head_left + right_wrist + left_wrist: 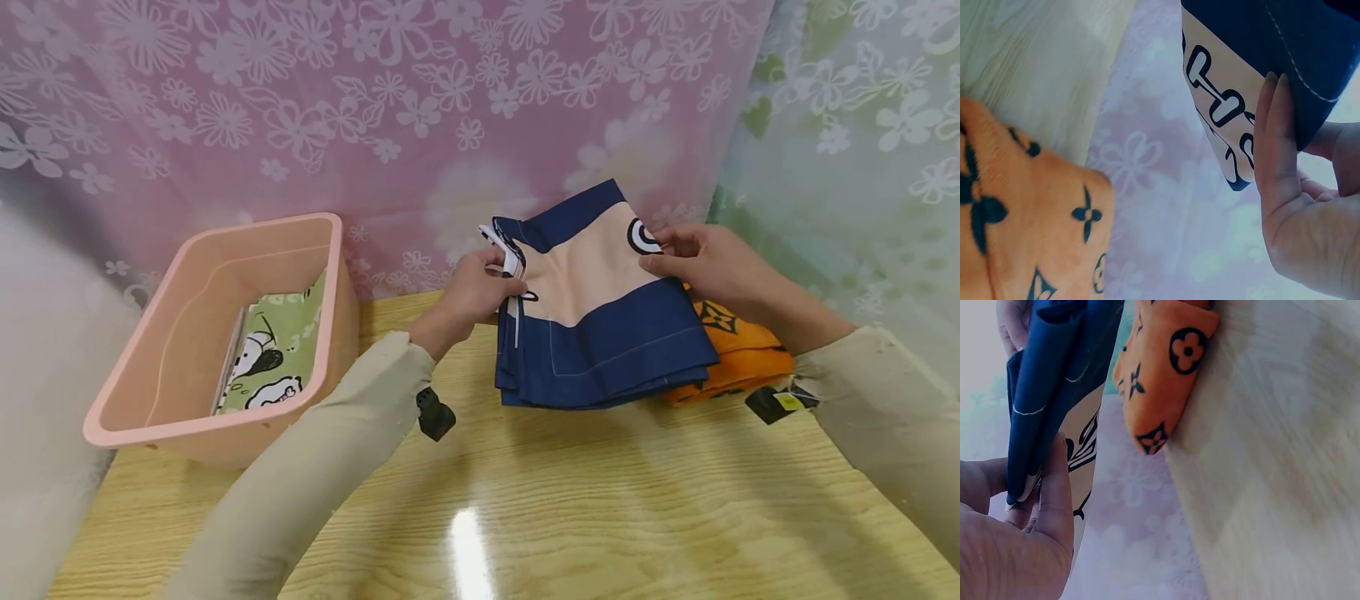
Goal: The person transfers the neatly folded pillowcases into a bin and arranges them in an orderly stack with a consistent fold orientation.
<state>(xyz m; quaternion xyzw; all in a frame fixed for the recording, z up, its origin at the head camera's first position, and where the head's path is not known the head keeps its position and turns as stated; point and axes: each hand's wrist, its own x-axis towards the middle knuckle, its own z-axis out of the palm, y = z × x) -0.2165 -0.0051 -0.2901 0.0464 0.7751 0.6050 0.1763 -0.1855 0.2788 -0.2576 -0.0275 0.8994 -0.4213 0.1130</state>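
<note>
A folded navy and beige cloth [585, 275] with black-and-white printing is held up over the table between both hands. My left hand [480, 292] pinches its left folded edge, thumb in front; in the left wrist view the fingers [1054, 494] grip the layered navy folds. At the upper right edge my right hand [697, 258] pinches the cloth, its fingers [1277, 144] behind and thumb in front. Behind the cloth on the right lies a folded orange cloth [738, 354] with black flower motifs, partly hidden.
A pink plastic bin [161, 333] stands at the left of the wooden table [525, 500]. Inside it sits a folded green cloth [300, 333] with a cartoon dog print. Floral curtains [420, 108] hang behind the table's far edge and on the right.
</note>
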